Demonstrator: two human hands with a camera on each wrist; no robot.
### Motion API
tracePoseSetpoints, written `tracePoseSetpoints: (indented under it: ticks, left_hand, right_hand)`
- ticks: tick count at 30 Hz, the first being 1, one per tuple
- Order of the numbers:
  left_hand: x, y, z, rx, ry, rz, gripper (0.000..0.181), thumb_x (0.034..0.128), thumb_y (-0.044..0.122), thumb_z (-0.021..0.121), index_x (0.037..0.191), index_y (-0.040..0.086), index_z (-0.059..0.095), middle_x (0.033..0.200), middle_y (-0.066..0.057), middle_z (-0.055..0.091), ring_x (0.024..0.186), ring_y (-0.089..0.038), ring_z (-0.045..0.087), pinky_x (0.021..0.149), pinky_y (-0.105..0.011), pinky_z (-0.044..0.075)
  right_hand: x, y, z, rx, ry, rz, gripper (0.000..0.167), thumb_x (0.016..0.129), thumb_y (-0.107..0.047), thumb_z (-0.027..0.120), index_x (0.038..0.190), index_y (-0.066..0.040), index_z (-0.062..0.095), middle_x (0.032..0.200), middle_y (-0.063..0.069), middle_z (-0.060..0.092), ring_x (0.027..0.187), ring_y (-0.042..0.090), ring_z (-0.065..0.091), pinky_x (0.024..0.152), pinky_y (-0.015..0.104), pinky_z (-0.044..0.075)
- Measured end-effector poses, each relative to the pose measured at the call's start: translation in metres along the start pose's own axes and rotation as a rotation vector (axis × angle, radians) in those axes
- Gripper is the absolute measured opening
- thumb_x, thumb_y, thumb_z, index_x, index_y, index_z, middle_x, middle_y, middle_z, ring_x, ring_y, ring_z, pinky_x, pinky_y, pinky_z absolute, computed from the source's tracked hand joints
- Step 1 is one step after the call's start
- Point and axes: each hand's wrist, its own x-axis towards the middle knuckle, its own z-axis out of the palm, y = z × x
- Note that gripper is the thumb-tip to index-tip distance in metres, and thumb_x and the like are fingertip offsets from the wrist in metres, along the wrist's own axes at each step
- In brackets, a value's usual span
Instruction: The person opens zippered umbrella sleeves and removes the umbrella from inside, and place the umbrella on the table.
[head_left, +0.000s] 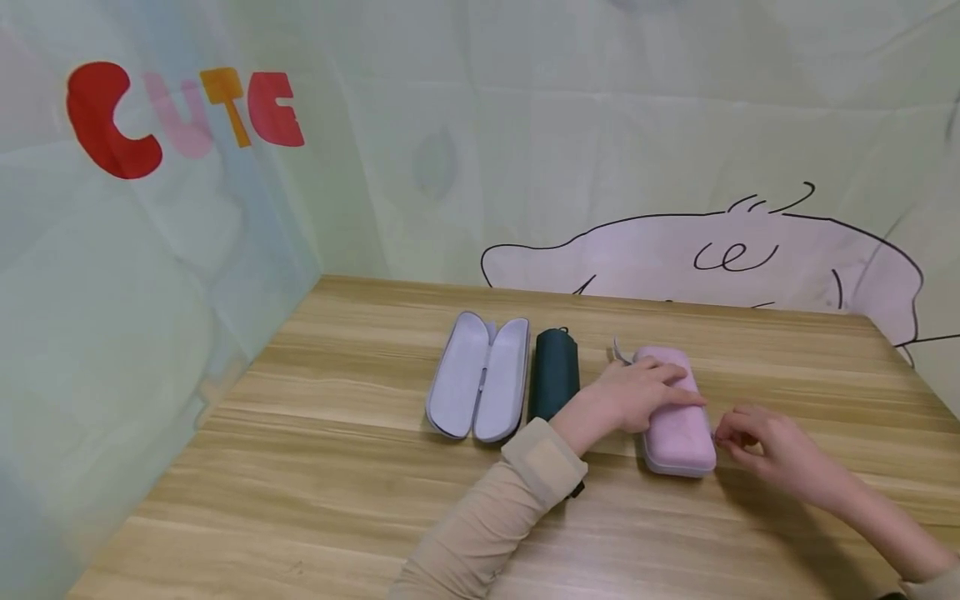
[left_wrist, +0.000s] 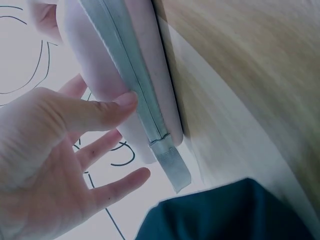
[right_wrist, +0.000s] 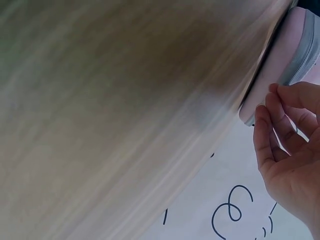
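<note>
A pink zip case [head_left: 678, 442] with a grey zipper band lies on the table, closed as far as I can see. My left hand [head_left: 633, 396] holds it from the left, fingers over its top. In the left wrist view the thumb of that hand [left_wrist: 55, 135] presses on the case's side by the zipper band [left_wrist: 132, 75], and a grey fabric tab [left_wrist: 172, 167] sticks out past the end. At the case's right side, my right hand [head_left: 776, 450] pinches the zipper pull with thumb and fingertips; the pull is mostly hidden. The right wrist view shows this hand [right_wrist: 295, 145] against the zipper edge.
Left of the pink case lies a dark green folded umbrella [head_left: 555, 375], partly behind my left wrist. Beside it, an open pale lilac glasses case [head_left: 456, 383] shows both halves. A printed cloth [head_left: 600, 150] rises behind the wooden table [head_left: 300, 500].
</note>
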Motion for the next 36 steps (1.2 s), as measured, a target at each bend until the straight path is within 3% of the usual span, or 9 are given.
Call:
tracePoseSetpoints:
  ticks: [29,36]
  left_hand:
    - [0.001,0.002,-0.001,0.01,0.01,-0.014,0.062,0.0954,0.021,0.057,0.141,0.055,0.033,0.156,0.016,0.027,0.145,-0.01,0.021,0.114,-0.043,0.031]
    - [0.001,0.002,-0.001,0.048,0.031,-0.005,0.062,0.0957,0.022,0.057,0.142,0.054,0.032,0.154,0.016,0.029,0.142,-0.01,0.024,0.113,-0.042,0.033]
  right_hand:
    - [-0.01,-0.005,-0.006,-0.004,0.002,-0.022,0.043,0.06,0.013,0.075,0.076,-0.023,0.059,0.074,-0.022,0.048,0.07,-0.01,0.042,0.059,0.01,0.034]
    - [-0.012,-0.006,-0.007,0.007,0.01,-0.028,0.045,0.059,0.014,0.075,0.075,-0.024,0.058,0.075,-0.021,0.048,0.071,-0.01,0.042,0.059,0.01,0.034]
